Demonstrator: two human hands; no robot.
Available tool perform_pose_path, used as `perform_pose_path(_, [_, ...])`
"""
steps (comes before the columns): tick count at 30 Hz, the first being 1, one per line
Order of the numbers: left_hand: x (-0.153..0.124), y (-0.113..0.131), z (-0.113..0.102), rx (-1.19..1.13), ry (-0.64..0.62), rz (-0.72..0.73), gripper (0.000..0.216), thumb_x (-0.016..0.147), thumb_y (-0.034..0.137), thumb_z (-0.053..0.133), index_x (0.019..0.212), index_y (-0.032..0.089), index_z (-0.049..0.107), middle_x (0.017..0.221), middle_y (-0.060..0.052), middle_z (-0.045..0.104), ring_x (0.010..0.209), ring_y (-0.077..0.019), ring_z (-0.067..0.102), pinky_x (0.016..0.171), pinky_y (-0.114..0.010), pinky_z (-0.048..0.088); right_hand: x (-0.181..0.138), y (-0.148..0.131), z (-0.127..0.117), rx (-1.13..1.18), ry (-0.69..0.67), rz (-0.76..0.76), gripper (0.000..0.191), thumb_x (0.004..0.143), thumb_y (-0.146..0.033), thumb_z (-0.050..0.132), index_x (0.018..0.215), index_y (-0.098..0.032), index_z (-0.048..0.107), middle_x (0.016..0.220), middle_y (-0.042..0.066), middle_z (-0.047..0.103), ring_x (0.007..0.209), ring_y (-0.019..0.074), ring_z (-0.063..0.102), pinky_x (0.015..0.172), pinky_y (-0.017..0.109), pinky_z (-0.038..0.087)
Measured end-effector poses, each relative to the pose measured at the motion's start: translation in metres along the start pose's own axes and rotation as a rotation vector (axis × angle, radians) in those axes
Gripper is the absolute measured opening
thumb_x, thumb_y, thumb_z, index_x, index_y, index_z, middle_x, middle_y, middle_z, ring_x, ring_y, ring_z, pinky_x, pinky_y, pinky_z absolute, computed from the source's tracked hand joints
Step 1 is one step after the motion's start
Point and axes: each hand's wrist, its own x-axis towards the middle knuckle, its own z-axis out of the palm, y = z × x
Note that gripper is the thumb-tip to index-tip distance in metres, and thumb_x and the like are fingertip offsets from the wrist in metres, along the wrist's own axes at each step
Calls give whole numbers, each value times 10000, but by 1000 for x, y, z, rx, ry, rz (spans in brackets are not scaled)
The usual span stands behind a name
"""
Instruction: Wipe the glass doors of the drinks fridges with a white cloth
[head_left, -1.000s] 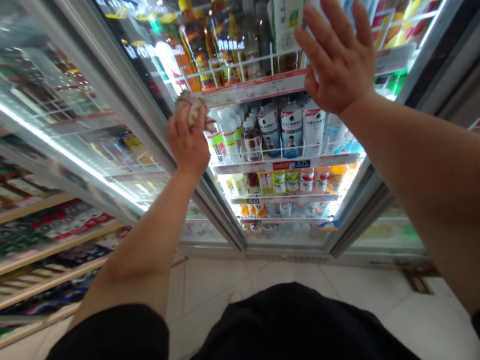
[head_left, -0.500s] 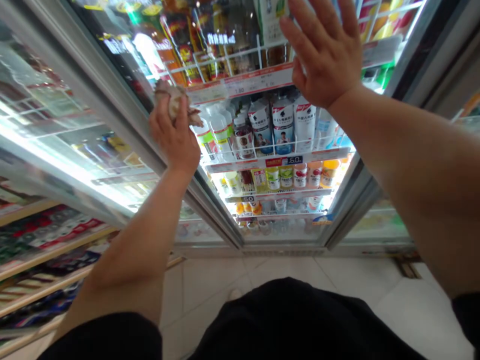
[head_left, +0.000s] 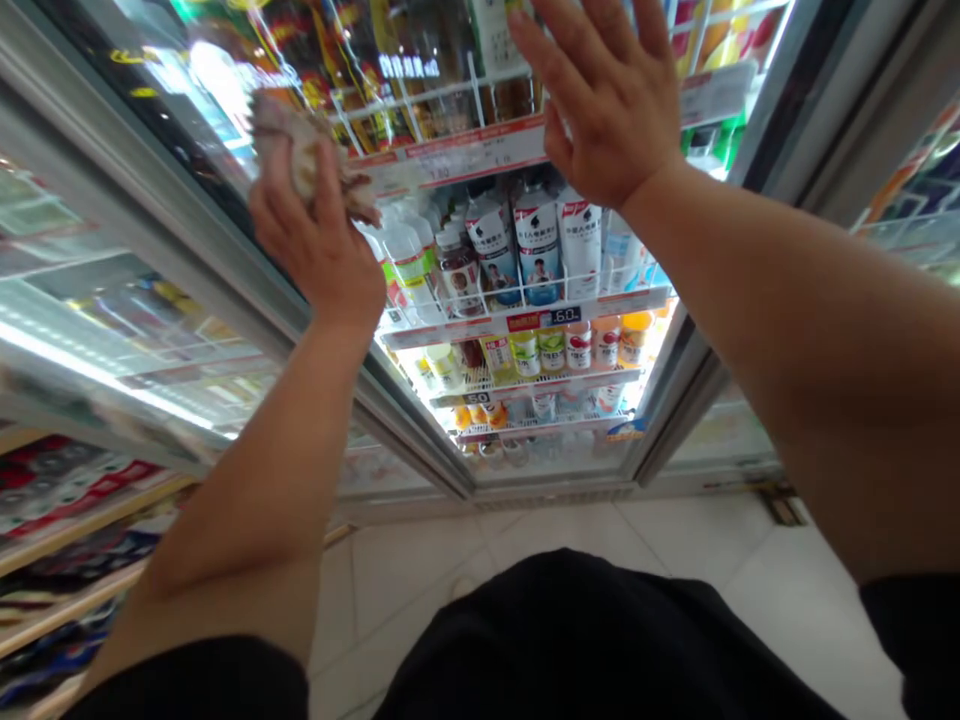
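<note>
My left hand (head_left: pixel 319 235) presses a crumpled, stained cleaning cloth (head_left: pixel 289 140) against the glass door (head_left: pixel 420 190) of a drinks fridge, near the door's left frame. Fingers spread, my right hand (head_left: pixel 611 100) lies against the same glass, to the right and slightly higher, with nothing in it. Behind the glass, blue-and-white labelled bottles (head_left: pixel 536 245) stand on a wire-fronted shelf between the two hands. Darker bottles (head_left: pixel 405 60) fill the shelf above, partly hidden by reflections.
Lower fridge shelves hold small coloured bottles (head_left: pixel 551 350). Metal door frames (head_left: pixel 667 400) run down both sides. To the left, wooden shelves (head_left: pixel 97 520) carry packed goods. Pale floor tiles (head_left: pixel 420 560) lie below, and a small brown object (head_left: pixel 781 507) sits on the floor at right.
In the view, both hands and the fridge have shifted left. Against the glass, my left hand has slid the cloth a little up and left. My right hand keeps its spread pose.
</note>
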Motion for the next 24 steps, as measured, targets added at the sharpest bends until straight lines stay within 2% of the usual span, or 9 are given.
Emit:
perform_pose_path(2, [-20,24,2,-45,-176,84,517,1035,353,233,1519,329,411,1621,11,324,1487,-279,231,1204,-594,177,0,-1,-2,4,-21,4,623,993,-231,220,1613,-218,157,1678,58,195,1555,285,98,1240,634,93])
perform_pose_path(6, [-42,60,-5,-203,-562,429,444,1043,389,272,1398,465,527,1556,98,437,1480,-237,325,1182,-560,294,-1,-3,-5,10,-54,21,632,985,-234,209,1614,-201,151,1677,65,193,1552,297,111,1234,629,86])
perform_pose_path(8, [-26,58,-10,-194,-530,408,425,1042,417,304,1395,452,538,1549,105,446,1474,-246,334,1183,-569,284,-2,-3,-5,14,-40,14,628,988,-236,206,1613,-201,155,1672,73,208,1549,309,123,1228,637,94])
perform_pose_path(12, [20,35,-15,-134,-247,113,487,1044,427,264,1498,386,438,1627,98,309,1496,-266,219,1223,-587,156,-4,0,-3,39,10,-22,602,1014,-267,185,1612,-209,145,1662,91,238,1538,337,168,1210,656,118])
perform_pose_path(14, [21,33,-12,-132,-182,47,510,1036,396,280,1537,369,371,1653,94,239,1498,-268,190,1228,-590,126,-4,1,-2,55,23,-35,591,1023,-275,167,1609,-209,150,1657,94,250,1533,335,194,1206,655,136])
perform_pose_path(17, [-16,53,-5,-113,-291,144,519,1023,361,327,1539,350,379,1659,44,242,1518,-311,161,1198,-629,165,-5,1,-3,68,18,-22,595,1017,-271,151,1609,-219,152,1660,90,246,1529,339,211,1203,657,136])
perform_pose_path(20, [-55,76,-1,-176,-528,443,511,1016,288,332,1497,440,412,1607,79,361,1522,-269,228,1192,-601,241,-5,0,-4,94,16,-13,610,1003,-276,176,1610,-226,157,1667,88,228,1527,352,211,1203,655,120])
perform_pose_path(22, [-58,78,-2,-204,-590,548,539,1008,256,336,1497,477,385,1588,115,386,1517,-230,261,1200,-576,260,-5,-2,-5,108,14,-8,619,994,-269,198,1610,-226,164,1668,86,228,1526,357,211,1206,644,117])
perform_pose_path(24, [-41,67,-5,-171,-526,489,538,1014,266,317,1510,467,368,1611,124,340,1531,-228,221,1206,-595,231,-5,-2,-5,105,2,5,626,987,-259,213,1610,-224,168,1665,89,236,1524,366,212,1206,643,116])
